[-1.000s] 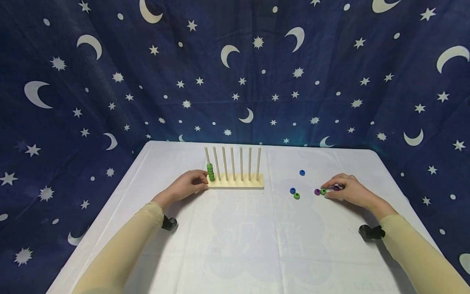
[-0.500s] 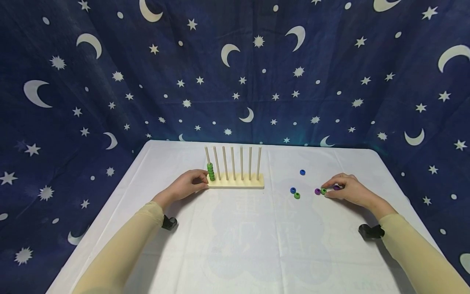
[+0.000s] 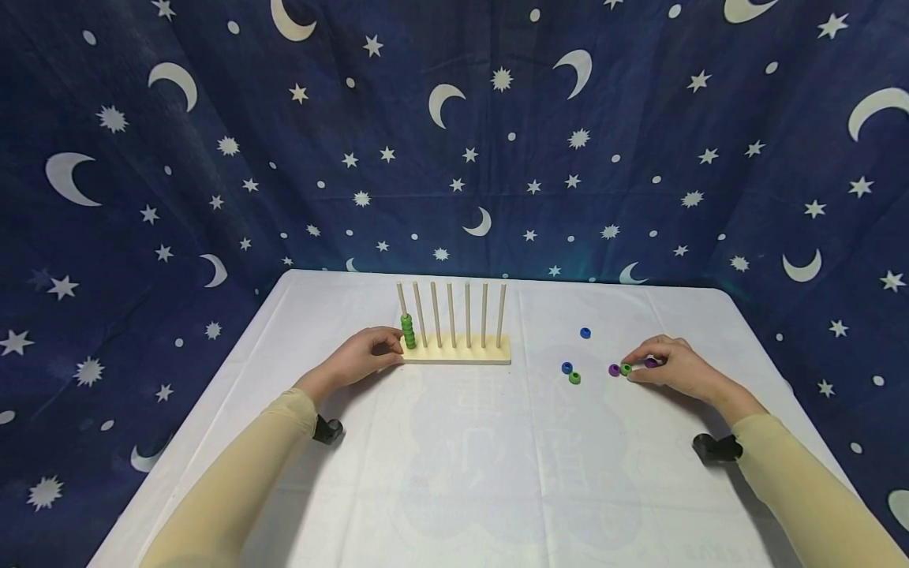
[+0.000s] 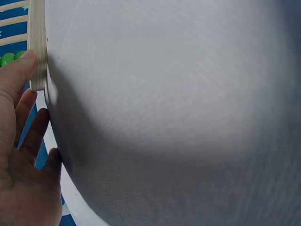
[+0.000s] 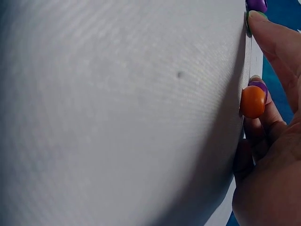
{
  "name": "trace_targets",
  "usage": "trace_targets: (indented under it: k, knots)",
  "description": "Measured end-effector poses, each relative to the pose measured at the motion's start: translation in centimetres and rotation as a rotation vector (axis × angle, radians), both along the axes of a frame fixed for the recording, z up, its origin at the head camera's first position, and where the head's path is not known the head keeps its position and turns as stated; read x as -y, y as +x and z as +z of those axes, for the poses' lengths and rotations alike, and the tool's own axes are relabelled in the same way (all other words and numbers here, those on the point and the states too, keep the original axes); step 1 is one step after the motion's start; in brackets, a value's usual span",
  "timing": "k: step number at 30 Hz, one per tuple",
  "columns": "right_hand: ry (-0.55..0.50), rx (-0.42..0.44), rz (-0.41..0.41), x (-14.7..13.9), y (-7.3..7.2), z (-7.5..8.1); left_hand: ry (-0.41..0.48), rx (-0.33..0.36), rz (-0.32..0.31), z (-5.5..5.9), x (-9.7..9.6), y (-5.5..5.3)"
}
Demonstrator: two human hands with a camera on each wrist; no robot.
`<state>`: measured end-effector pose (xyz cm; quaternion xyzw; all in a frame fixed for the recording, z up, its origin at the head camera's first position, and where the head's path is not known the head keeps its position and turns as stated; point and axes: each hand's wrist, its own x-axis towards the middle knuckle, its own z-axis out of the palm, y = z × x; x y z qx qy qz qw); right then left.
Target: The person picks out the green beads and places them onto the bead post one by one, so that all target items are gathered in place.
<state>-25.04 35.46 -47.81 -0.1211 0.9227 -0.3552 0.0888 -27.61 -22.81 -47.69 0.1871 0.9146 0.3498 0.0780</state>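
Observation:
My left hand point(image 3: 362, 355) holds the left end of a wooden peg stand point(image 3: 461, 356), its thumb on the base in the left wrist view. A stack of several green beads point(image 3: 408, 331) sits on the leftmost peg; the other pegs are bare. At the right, my right hand point(image 3: 671, 367) pinches a green bead point(image 3: 626, 369) at the tabletop between thumb and finger. A purple bead point(image 3: 614, 370) lies just left of it. Under the hand are another purple bead point(image 3: 650, 363) and an orange bead point(image 5: 253, 101), the orange one hidden from the head view.
Between stand and right hand lie two blue beads point(image 3: 585, 333) and a loose green bead point(image 3: 574, 378). A white cloth point(image 3: 483, 457) covers the table. Behind it hangs a dark blue curtain point(image 3: 398, 221) with moons and stars.

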Motion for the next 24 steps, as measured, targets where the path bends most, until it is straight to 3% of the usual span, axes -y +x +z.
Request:
trace_targets:
  k: [16, 24]
  knots:
    - [0.002, -0.028, -0.004, 0.0, -0.1, 0.1, 0.008, 0.002, 0.004, -0.2, 0.0, -0.1]
    - [0.04, 0.0, -0.024, 0.3, -0.4, 2.6, 0.007, 0.001, -0.01, -0.1, 0.0, -0.1]
